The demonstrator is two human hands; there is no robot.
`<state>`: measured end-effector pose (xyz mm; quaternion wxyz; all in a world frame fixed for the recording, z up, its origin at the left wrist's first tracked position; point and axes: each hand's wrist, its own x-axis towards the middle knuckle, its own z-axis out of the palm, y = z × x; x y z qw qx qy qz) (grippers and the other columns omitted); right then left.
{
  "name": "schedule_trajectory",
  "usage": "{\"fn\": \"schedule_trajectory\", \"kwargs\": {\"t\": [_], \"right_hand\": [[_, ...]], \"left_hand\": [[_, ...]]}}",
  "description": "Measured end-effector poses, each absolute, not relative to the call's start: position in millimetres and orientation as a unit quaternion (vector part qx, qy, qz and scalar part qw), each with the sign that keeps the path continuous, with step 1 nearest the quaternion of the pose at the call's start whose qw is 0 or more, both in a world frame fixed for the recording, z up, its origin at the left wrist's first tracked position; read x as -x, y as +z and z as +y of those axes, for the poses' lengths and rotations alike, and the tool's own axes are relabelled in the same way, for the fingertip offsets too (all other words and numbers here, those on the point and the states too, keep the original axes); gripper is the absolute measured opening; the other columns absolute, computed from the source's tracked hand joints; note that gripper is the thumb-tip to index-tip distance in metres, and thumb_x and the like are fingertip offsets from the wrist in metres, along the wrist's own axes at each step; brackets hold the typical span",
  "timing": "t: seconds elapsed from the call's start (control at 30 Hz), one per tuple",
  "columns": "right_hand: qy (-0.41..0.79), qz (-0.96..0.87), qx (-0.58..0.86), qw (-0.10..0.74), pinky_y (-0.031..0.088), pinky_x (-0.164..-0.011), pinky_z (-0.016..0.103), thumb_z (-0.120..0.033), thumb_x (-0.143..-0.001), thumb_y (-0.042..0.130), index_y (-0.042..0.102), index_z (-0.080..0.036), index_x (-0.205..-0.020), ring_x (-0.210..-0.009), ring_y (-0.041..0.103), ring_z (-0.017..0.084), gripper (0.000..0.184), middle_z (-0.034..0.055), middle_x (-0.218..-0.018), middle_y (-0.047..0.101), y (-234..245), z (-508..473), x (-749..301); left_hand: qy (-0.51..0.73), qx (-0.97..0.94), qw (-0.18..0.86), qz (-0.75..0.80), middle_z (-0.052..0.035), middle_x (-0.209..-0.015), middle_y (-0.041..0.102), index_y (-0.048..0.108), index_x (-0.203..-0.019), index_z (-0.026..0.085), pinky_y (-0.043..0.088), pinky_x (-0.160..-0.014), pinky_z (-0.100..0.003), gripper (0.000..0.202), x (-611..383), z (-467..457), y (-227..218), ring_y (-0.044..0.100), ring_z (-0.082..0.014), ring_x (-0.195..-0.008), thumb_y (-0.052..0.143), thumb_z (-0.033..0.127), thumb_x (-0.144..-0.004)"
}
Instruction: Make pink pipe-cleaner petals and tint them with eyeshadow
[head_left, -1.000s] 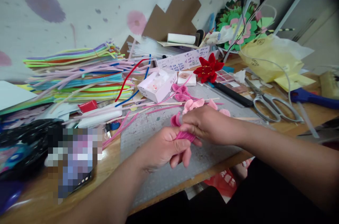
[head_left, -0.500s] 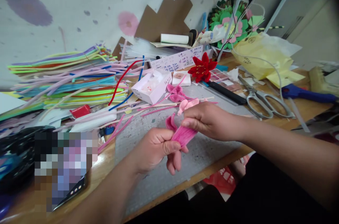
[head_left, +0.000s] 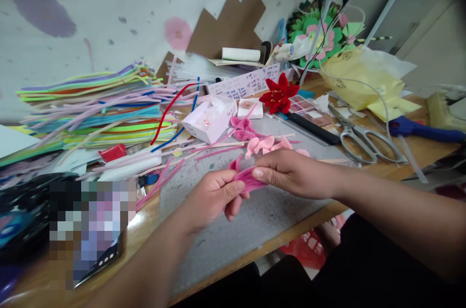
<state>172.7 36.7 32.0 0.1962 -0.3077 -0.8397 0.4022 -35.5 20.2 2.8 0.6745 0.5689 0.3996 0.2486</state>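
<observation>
Both my hands grip a bundle of pink pipe cleaners [head_left: 248, 181] above the grey cutting mat [head_left: 204, 250]. My left hand [head_left: 214, 196] pinches the left end between thumb and fingers. On the right end, my right hand [head_left: 291, 172] is closed, thumb on top. A darker pink loop stands up behind the left fingertips. Light pink fuzzy petals [head_left: 260, 145] lie on the mat just beyond my right hand. Farther back are pink looped pipe cleaners [head_left: 242, 128], beside a white box [head_left: 211, 119].
Piles of coloured pipe cleaners [head_left: 98, 114] fill the left side. A red fuzzy flower [head_left: 279, 94] stands at the back. Scissors [head_left: 364, 138], a black-handled tool [head_left: 313, 128] and blue-handled pliers [head_left: 422, 129] lie to the right. A phone [head_left: 105, 259] rests at the front left.
My left hand has risen slightly, and the pink bundle now lies flatter between both hands. My right hand has shifted a little, showing more of the light pink petals behind it.
</observation>
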Motion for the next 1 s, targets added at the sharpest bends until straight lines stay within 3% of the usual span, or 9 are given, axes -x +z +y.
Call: {"fn": "schedule_trajectory", "kwargs": {"t": [0.17, 0.27, 0.4, 0.57, 0.7, 0.8, 0.9, 1.0], "right_hand": [[0.209, -0.876, 0.386, 0.198, 0.032, -0.065, 0.026, -0.031, -0.097, 0.038, 0.060, -0.014, -0.082, -0.073, 0.051, 0.015, 0.031, 0.0048, -0.079, 0.060, 20, 32, -159], [0.135, -0.880, 0.428, 0.159, 0.027, -0.058, 0.026, -0.025, -0.094, 0.041, 0.059, -0.014, -0.077, -0.064, 0.050, 0.014, 0.028, 0.0047, -0.071, 0.059, 13, 29, -147], [0.178, -0.857, 0.445, 0.190, 0.024, -0.054, 0.024, -0.026, -0.093, 0.044, 0.056, -0.014, -0.069, -0.056, 0.044, 0.011, 0.030, 0.0011, -0.062, 0.055, 10, 29, -140], [0.364, -0.831, 0.353, 0.227, 0.029, -0.054, 0.022, -0.036, -0.095, 0.041, 0.049, -0.016, -0.064, -0.055, 0.040, 0.009, 0.037, -0.0033, -0.058, 0.045, 17, 34, -154], [0.461, -0.796, 0.327, 0.218, 0.031, -0.051, 0.022, -0.050, -0.093, 0.040, 0.040, -0.018, -0.061, -0.053, 0.038, 0.009, 0.045, -0.0043, -0.058, 0.038, 27, 37, -176], [0.420, -0.772, 0.385, 0.282, 0.032, -0.053, 0.023, -0.052, -0.093, 0.037, 0.042, -0.018, -0.062, -0.054, 0.041, 0.010, 0.046, -0.0028, -0.059, 0.042, 29, 34, -183], [0.321, -0.792, 0.422, 0.304, 0.029, -0.052, 0.023, -0.047, -0.094, 0.040, 0.044, -0.018, -0.062, -0.053, 0.039, 0.010, 0.043, -0.0024, -0.057, 0.044, 23, 28, -175], [0.284, -0.807, 0.414, 0.311, 0.029, -0.053, 0.022, -0.041, -0.095, 0.040, 0.048, -0.017, -0.064, -0.054, 0.041, 0.010, 0.040, -0.0020, -0.058, 0.048, 15, 22, -162]], "left_hand": [[0.214, -0.581, 0.624, 0.476, 0.0039, -0.043, 0.054, 0.054, -0.063, 0.016, 0.036, -0.039, -0.018, 0.030, 26, 17, -1, 0.045, -0.0067, -0.035, 0.054, 0.038, -0.083], [0.227, -0.557, 0.630, 0.492, 0.0026, -0.046, 0.057, 0.051, -0.063, 0.017, 0.038, -0.038, -0.019, 0.031, 22, 16, -3, 0.050, -0.0084, -0.035, 0.056, 0.042, -0.081], [0.243, -0.547, 0.653, 0.464, 0.0010, -0.050, 0.061, 0.053, -0.067, 0.016, 0.039, -0.040, -0.019, 0.031, 24, 16, 0, 0.052, -0.0089, -0.038, 0.059, 0.045, -0.077], [0.261, -0.578, 0.635, 0.442, 0.0052, -0.039, 0.049, 0.055, -0.062, 0.015, 0.029, -0.037, -0.018, 0.032, 37, 21, 8, 0.039, -0.0056, -0.034, 0.058, 0.042, -0.080], [0.407, -0.534, 0.598, 0.438, 0.0089, -0.035, 0.041, 0.053, -0.057, 0.016, 0.023, -0.037, -0.017, 0.027, 57, 37, 14, 0.028, -0.0029, -0.031, 0.062, 0.033, -0.076], [0.467, -0.515, 0.559, 0.452, 0.0092, -0.036, 0.041, 0.053, -0.059, 0.016, 0.025, -0.039, -0.016, 0.024, 59, 38, 12, 0.032, -0.0028, -0.033, 0.060, 0.026, -0.079], [0.351, -0.573, 0.628, 0.394, 0.0034, -0.053, 0.056, 0.059, -0.073, 0.015, 0.032, -0.040, -0.018, 0.027, 44, 25, 5, 0.049, -0.0069, -0.043, 0.059, 0.041, -0.082], [0.329, -0.574, 0.647, 0.379, 0.0018, -0.061, 0.059, 0.058, -0.079, 0.015, 0.035, -0.042, -0.019, 0.034, 29, 12, -2, 0.050, -0.0067, -0.045, 0.056, 0.049, -0.083]]}}
